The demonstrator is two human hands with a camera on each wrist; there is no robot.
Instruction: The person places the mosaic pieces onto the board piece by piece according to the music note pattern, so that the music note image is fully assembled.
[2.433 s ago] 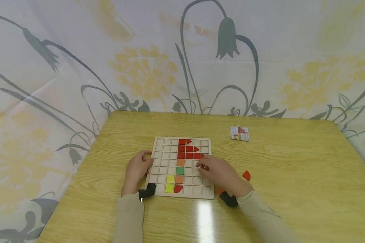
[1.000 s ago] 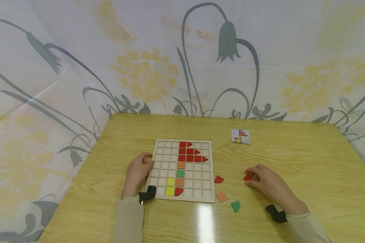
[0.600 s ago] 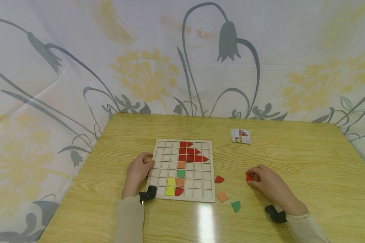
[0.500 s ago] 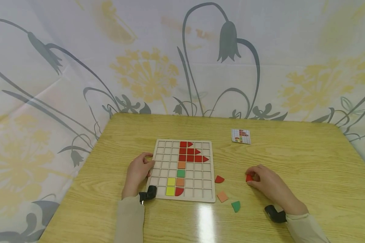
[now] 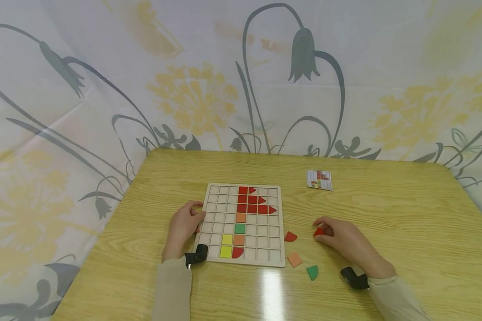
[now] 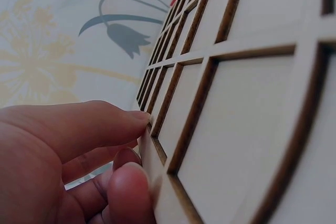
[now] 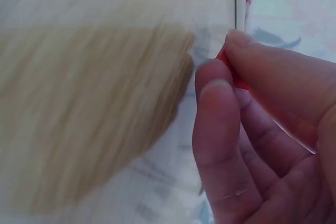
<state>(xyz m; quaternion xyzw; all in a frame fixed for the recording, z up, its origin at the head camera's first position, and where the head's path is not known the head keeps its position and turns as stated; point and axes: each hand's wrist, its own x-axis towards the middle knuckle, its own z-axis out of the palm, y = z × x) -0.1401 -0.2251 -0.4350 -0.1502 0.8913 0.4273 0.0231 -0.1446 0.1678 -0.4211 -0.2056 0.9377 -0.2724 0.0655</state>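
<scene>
A wooden grid board (image 5: 221,206) lies on the table with coloured tiles set in its cells: red squares and triangles, orange and green squares, two yellow squares and a red quarter-circle tile (image 5: 237,253). My left hand (image 5: 183,226) holds the board's left edge, thumb at the rim and fingers curled beside it, as the left wrist view shows. To the right of the board, my right hand (image 5: 344,240) pinches a red tile (image 5: 318,232) between thumb and fingers; the fingers cover much of it. In the right wrist view only a sliver of this red tile (image 7: 240,83) shows.
Loose tiles lie right of the board: a red quarter circle (image 5: 291,236), an orange square (image 5: 294,259) and a green quarter circle (image 5: 312,272). A card (image 5: 319,180) printed with a coloured grid pattern lies farther back. A flower-patterned cloth (image 5: 273,107) hangs behind the table (image 5: 405,214).
My right hand has left the board's right side, taken hold of the loose red quarter-circle tile and now shifts slightly left with it. The left hand stays at the board's edge.
</scene>
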